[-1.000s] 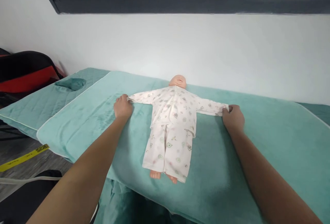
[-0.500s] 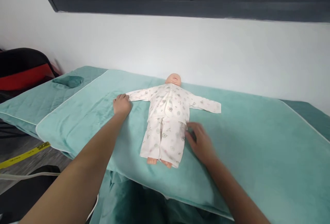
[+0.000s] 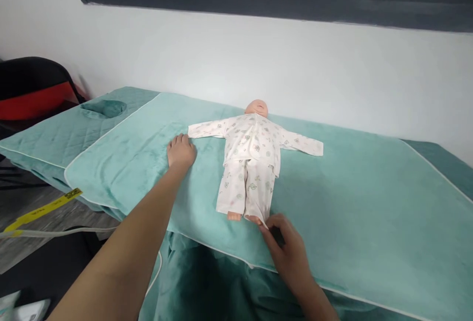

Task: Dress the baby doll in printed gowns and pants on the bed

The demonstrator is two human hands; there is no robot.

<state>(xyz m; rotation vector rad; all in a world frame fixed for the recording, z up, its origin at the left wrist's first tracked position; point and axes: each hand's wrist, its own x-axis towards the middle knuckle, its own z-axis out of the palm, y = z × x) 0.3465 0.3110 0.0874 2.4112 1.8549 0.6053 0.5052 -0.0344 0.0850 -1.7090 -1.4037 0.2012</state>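
Note:
A baby doll (image 3: 257, 108) lies on its back on a green bed, arms spread, its head by the wall. It wears a white printed shirt (image 3: 251, 138) and matching trousers (image 3: 233, 188); bare toes show below the hems. My right hand (image 3: 286, 242) pinches the hem of the trouser leg on the right side between thumb and finger. Resting on the bedcover, my left hand (image 3: 181, 151) is open, just below the end of the left-side sleeve (image 3: 207, 129); whether it touches the cuff I cannot tell.
The green bedcover (image 3: 362, 202) has a white piped edge. At the bed's left end is a face hole (image 3: 105, 108). A black and red chair (image 3: 35, 96) stands beyond it. A yellow tape (image 3: 44, 209) and a pale cable (image 3: 59, 233) show at lower left.
My right hand has gone from beside the doll's hip down to the trouser hem and taken hold of it. My left hand stays by the sleeve, and the view has shifted slightly.

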